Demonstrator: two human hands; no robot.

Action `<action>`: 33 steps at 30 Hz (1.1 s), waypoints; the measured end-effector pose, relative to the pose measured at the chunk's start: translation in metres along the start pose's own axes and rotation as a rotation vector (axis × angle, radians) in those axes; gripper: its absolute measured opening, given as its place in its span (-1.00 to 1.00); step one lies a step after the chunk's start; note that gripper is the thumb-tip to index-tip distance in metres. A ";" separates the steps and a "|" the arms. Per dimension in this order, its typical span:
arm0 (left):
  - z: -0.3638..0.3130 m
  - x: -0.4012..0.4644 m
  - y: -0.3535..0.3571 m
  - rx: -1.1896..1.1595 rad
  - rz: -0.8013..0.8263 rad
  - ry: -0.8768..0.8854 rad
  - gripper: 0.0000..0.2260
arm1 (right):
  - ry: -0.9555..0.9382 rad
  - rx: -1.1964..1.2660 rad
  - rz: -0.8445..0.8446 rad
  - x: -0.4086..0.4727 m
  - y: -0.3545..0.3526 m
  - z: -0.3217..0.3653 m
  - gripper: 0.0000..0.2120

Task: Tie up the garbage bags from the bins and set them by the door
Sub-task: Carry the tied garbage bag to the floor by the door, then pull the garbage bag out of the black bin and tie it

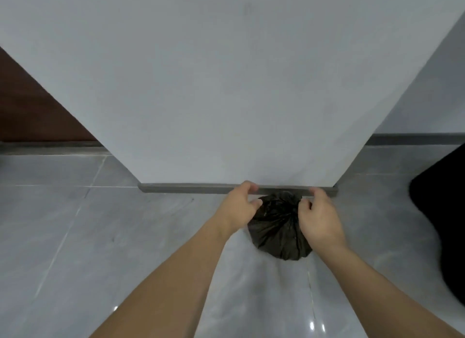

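Hands, left [240, 206] and right [318, 217], are curled loosely beside a black garbage bag [278, 229], gathered shut and set against the wall [226, 86], seemingly for placement.

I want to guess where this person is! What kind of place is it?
Probably indoors in a home or flat, perhaps a hallway. There is a shiny grey tiled floor, a white wall with a grey skirting board, and a small black garbage bag on the floor.

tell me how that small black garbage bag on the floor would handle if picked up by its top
The garbage bag is thin, crinkled plastic, so it would probably sag and swing. It looks small and rounded, so likely light. Its gathered top between the left hand and right hand should give easy purchase.
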State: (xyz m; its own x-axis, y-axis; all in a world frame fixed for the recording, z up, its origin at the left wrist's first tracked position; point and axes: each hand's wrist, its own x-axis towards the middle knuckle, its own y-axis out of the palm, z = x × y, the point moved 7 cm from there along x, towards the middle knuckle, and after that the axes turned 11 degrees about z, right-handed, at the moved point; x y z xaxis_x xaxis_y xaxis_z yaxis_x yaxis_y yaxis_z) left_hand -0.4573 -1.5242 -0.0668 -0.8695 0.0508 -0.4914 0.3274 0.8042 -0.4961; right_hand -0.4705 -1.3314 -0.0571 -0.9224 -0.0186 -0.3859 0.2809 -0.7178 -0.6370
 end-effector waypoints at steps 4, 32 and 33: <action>-0.074 -0.097 -0.099 0.368 -0.171 -0.009 -0.63 | -0.174 -0.144 0.126 -0.067 -0.053 0.122 -0.57; -0.492 -0.656 -0.471 0.902 -0.743 -0.165 -0.48 | -0.671 -0.800 0.155 -0.473 -0.400 0.656 -0.40; -0.479 -0.669 -0.475 0.881 -0.755 -0.203 -0.49 | -0.700 -0.804 0.178 -0.480 -0.386 0.663 -0.40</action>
State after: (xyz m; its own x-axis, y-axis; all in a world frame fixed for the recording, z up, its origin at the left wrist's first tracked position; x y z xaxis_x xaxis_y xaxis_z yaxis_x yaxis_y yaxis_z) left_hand -0.2084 -1.6564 0.8402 -0.9037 -0.4218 0.0734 -0.0335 -0.1011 -0.9943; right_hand -0.3126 -1.5065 0.8164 -0.7261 -0.6542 -0.2117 0.2822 -0.0028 -0.9593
